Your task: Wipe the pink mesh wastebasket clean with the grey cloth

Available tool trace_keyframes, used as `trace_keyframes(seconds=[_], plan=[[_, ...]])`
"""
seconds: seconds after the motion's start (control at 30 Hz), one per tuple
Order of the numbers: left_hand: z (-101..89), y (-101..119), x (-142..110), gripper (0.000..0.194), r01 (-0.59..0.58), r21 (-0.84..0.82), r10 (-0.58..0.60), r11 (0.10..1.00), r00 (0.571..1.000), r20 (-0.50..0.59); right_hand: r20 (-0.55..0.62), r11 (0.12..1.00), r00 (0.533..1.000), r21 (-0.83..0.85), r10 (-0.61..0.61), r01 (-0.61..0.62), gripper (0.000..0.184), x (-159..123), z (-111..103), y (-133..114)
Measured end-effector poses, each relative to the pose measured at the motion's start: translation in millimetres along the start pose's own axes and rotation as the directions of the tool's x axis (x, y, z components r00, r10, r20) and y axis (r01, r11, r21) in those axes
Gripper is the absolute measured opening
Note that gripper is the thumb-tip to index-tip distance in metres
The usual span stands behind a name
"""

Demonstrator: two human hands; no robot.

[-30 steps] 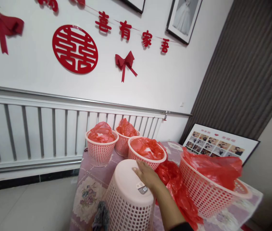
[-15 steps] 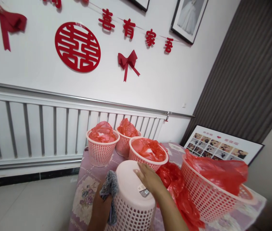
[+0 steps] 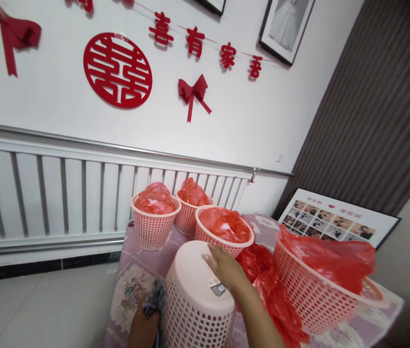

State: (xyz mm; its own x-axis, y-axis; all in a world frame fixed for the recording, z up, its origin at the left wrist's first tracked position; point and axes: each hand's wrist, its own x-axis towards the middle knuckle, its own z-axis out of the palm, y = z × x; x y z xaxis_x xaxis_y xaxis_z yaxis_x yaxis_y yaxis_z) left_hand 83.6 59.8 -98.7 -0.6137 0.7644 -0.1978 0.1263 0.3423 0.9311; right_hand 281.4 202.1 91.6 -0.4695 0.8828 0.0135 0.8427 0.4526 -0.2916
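Observation:
A pale pink lattice basket (image 3: 192, 299) stands upside down on the table in front of me. My right hand (image 3: 225, 268) lies flat on its upturned bottom, fingers stretched out, beside a small barcode sticker (image 3: 216, 286). My left hand (image 3: 147, 321) is low at the basket's left side, closed on a grey cloth (image 3: 156, 302) that presses against the lattice wall. The hand is partly cut off by the frame's lower edge.
Three pink baskets (image 3: 154, 220) lined with red plastic bags stand behind, near a white radiator (image 3: 63, 188). A larger tilted basket (image 3: 314, 290) with a red bag sits at the right. Loose red plastic (image 3: 263, 275) lies between. A framed photo collage (image 3: 335, 222) leans by the dark curtain.
My left hand with the grey cloth rose up the basket's left side, then dropped back down. My right hand has stayed on the basket's bottom.

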Motion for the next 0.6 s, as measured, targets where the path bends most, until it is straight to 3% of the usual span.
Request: trace_keyframes(seconds=[0.1,0.2,0.3,0.43,0.6], plan=[[-6.2,53.5,-7.3,0.062,-0.147,-0.098,0.145,0.984,0.989,-0.025,0.008,1.0,1.0,-0.01,-0.004,0.004,0.067,-0.2,-0.1,0.0],[-12.6,101.4,-13.7,0.066,-0.327,-0.241,0.315,0.914,0.945,-0.088,0.001,1.0,1.0,0.0,-0.003,0.003,0.067,-0.2,0.5,1.0],[-14.0,123.5,-7.5,0.063,-0.394,-0.229,0.391,0.89,0.918,-0.059,-0.002,1.0,1.0,0.006,0.005,-0.005,0.067,-0.2,1.1,2.0],[-10.2,108.8,20.5,0.055,-0.316,-0.148,0.317,0.937,0.948,-0.022,-0.012,1.0,1.0,0.015,-0.006,0.007,0.066,-0.6,1.2,2.7],[-3.2,49.1,47.9,0.049,-0.125,0.042,0.123,0.991,0.991,0.049,-0.012,1.0,1.0,0.023,0.003,-0.002,0.066,-2.2,-0.1,1.5]])
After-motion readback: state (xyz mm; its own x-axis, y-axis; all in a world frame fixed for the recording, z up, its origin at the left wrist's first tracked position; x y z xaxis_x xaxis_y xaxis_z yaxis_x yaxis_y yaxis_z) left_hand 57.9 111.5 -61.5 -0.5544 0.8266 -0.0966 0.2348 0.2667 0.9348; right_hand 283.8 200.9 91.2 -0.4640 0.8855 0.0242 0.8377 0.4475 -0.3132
